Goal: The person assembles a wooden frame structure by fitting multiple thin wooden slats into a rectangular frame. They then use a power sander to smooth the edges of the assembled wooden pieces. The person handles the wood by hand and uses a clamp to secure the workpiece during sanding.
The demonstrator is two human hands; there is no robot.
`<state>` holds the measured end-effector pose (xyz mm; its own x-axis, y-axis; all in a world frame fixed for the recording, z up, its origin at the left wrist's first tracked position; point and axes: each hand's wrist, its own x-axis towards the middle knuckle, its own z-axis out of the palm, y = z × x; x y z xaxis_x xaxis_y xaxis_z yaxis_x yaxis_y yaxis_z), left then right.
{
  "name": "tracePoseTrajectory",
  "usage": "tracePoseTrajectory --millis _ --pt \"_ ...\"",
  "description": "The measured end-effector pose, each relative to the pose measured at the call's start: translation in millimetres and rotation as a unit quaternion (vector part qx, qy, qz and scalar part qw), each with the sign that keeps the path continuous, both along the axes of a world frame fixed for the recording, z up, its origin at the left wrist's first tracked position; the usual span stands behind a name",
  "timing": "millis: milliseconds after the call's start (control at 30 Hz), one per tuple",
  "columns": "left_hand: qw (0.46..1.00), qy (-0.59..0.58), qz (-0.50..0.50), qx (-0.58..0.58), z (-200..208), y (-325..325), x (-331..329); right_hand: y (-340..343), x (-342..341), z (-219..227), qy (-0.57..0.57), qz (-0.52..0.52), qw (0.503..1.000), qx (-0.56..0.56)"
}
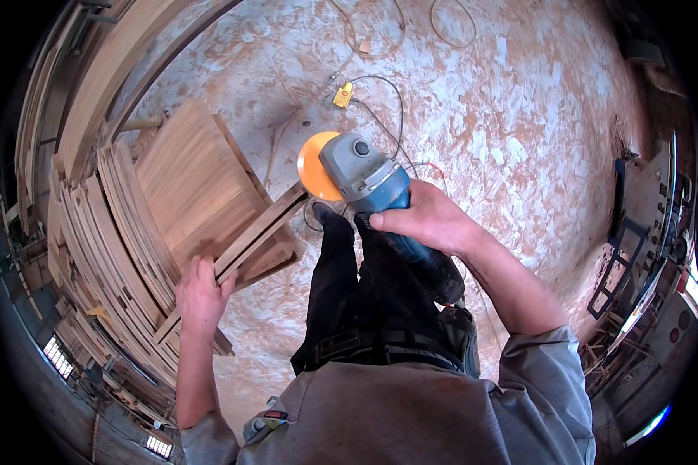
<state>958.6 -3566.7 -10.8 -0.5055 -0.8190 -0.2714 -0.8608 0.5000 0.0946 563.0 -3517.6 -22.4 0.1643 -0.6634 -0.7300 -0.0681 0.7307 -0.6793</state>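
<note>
My right hand (434, 218) is wrapped round the blue body of an angle grinder (392, 190), whose grey head points up and left. An orange disc (315, 167) is fitted on the grinder, its rim right by the far end of a grooved wooden strip (260, 232); I cannot tell whether they touch. My left hand (202, 291) grips the near end of that strip, fingers closed over it. The strip slants across a wide brown wooden board (198, 178) lying below it.
A stack of wooden strips (116, 240) stands at the left, with long curved timbers (105, 85) beyond. A yellow plug block (343, 94) with a black cord lies on the dusty, stained floor (488, 116). Workshop equipment (644, 225) lines the right side.
</note>
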Motion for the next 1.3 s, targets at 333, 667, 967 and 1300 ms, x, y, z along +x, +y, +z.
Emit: tracePoseTrajectory --millis 333,667,967,1300 --pt "1.000 0.003 0.000 -0.003 -1 1 2 -4 -2 2 0.012 0.000 1.000 -0.001" --pt "1.000 0.003 0.006 0.004 -1 1 3 -7 0 2 0.017 0.016 1.000 0.008" --pt "1.000 0.005 0.009 0.009 -3 2 4 -8 -3 -1 0.013 0.006 1.000 0.001" --pt "0.969 0.056 0.239 -0.012 27 -19 9 24 -27 -4 -0.012 -0.149 0.988 0.038"
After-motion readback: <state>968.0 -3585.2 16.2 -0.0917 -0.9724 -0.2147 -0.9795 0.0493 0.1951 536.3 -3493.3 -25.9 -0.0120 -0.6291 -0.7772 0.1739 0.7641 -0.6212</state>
